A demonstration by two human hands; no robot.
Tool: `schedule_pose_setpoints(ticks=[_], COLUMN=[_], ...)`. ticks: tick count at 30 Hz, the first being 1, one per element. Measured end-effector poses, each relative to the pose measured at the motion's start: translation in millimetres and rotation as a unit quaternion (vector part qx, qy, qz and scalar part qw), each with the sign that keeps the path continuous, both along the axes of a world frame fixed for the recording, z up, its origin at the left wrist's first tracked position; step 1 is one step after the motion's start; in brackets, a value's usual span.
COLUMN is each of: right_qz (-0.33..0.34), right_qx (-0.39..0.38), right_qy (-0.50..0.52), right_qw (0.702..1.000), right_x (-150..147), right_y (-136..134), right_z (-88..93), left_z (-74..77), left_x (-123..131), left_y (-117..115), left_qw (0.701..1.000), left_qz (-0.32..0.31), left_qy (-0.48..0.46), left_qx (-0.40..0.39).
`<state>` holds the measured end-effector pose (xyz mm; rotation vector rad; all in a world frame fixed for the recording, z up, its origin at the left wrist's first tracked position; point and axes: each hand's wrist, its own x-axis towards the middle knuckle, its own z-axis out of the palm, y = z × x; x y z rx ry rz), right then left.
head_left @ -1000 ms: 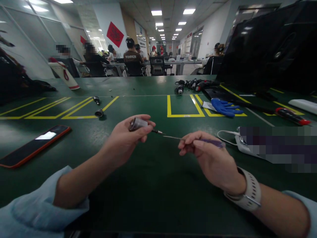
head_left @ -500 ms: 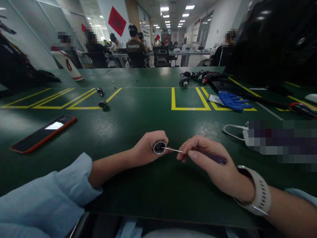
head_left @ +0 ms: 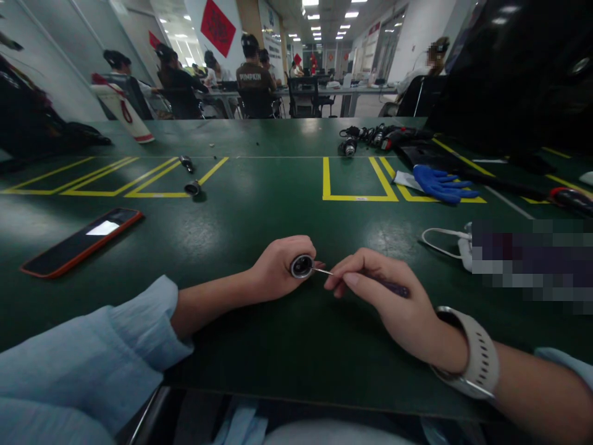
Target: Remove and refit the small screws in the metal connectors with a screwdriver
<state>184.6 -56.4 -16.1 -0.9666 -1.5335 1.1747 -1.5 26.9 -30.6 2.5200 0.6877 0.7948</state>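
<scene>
Well inside table edge [head_left: 296, 396], screwdriver [head_left: 396, 288]

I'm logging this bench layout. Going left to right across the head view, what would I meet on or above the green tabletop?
Orange-edged phone → small round dark part → left hand holding a round-rimmed part → right hand holding a thin-shafted tool → red-and-black handle.
</scene>
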Motion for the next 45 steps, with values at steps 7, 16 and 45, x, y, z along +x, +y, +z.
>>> schedule_pose_setpoints(ticks=[7,16,45], right_qz=[0.005,-0.041,-0.039], right_qx=[-0.112,0.042,0.08], right_qy=[0.154,-0.065,-0.054], right_qw=[0.982,0.996,0.995], right_x=[-1.4,0.1,-2.3], right_y=[9.5,8.5,3.7], right_z=[-5.9,9.4,2.1], left_z=[2.0,-0.6,-1.5], left_x=[2.6,8.3,5.9], left_y=[3.7,18.9,14.1], left_qw=[1.0,0.999,1.0], left_qz=[0.005,0.004,-0.001], left_qy=[-0.023,-0.039,-0.03], left_qx=[-0.011,-0.01,-0.001])
